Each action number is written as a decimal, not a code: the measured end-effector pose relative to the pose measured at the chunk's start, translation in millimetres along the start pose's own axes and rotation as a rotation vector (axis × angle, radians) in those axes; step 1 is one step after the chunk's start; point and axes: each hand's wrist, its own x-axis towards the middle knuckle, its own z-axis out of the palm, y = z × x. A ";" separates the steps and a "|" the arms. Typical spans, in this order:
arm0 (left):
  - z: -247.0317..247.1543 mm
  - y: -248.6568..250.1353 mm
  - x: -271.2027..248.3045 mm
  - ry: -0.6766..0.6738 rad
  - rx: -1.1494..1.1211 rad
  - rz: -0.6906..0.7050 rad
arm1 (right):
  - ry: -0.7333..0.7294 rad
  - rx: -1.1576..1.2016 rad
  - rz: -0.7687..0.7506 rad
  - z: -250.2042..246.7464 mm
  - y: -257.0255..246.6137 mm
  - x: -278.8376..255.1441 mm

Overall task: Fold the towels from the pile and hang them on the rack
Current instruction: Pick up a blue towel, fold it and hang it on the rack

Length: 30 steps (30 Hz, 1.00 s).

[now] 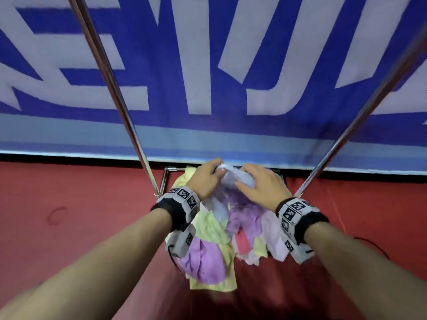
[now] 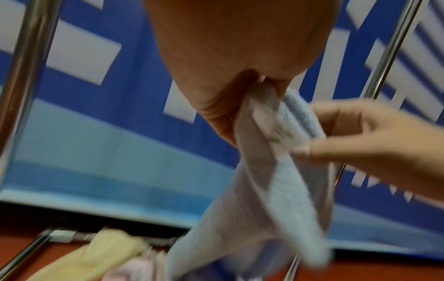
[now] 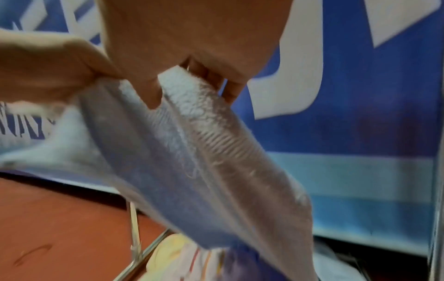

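Head view: I see both hands above the towel pile, which lies on the red floor between the two rack poles. My left hand pinches one edge of a pale blue towel; my right hand grips the adjoining edge, fingers curled round it. Below both hands, the towel hangs down to the pile. Behind the pile stands a blue-and-white banner.
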 end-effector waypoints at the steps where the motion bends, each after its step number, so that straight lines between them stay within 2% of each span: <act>1: -14.6 19.9 -3.0 0.024 -0.027 0.039 | 0.003 -0.018 -0.003 -18.1 -7.6 -1.5; 3: -43.1 57.6 -11.8 0.082 0.013 0.114 | 0.010 0.012 0.059 -50.0 -22.2 -3.9; 5: -67.6 84.7 -21.2 0.132 0.095 0.133 | 0.055 0.082 0.166 -75.2 -38.1 -3.8; 8: -92.4 99.8 -32.3 0.206 0.190 0.123 | 0.152 0.220 0.190 -94.6 -61.7 -3.6; 11: -102.5 100.0 -43.6 0.226 0.175 0.151 | 0.157 0.294 0.192 -105.0 -85.5 3.5; 13: -105.2 99.3 -49.5 0.237 0.126 0.181 | 0.108 0.338 0.197 -107.9 -101.4 8.4; 17: -96.4 87.8 -50.1 0.310 -0.036 0.161 | -0.066 0.601 0.212 -98.6 -112.6 -3.6; 19: -82.5 76.1 -47.7 0.268 -0.026 0.092 | -0.118 0.605 0.249 -87.5 -107.4 -14.9; 23: -51.1 44.7 -47.3 0.057 -0.078 -0.113 | 0.194 0.320 0.375 -59.5 -83.5 -15.7; 25: -32.2 29.9 -52.4 0.035 -0.115 -0.246 | 0.210 0.281 0.384 -44.8 -74.9 -15.7; 27: -17.9 21.5 -60.1 0.008 -0.233 -0.287 | 0.163 0.341 0.446 -32.9 -69.8 -20.1; 30: -15.2 23.4 -66.5 -0.170 -0.443 -0.264 | 0.139 0.574 0.526 -25.5 -59.2 -22.2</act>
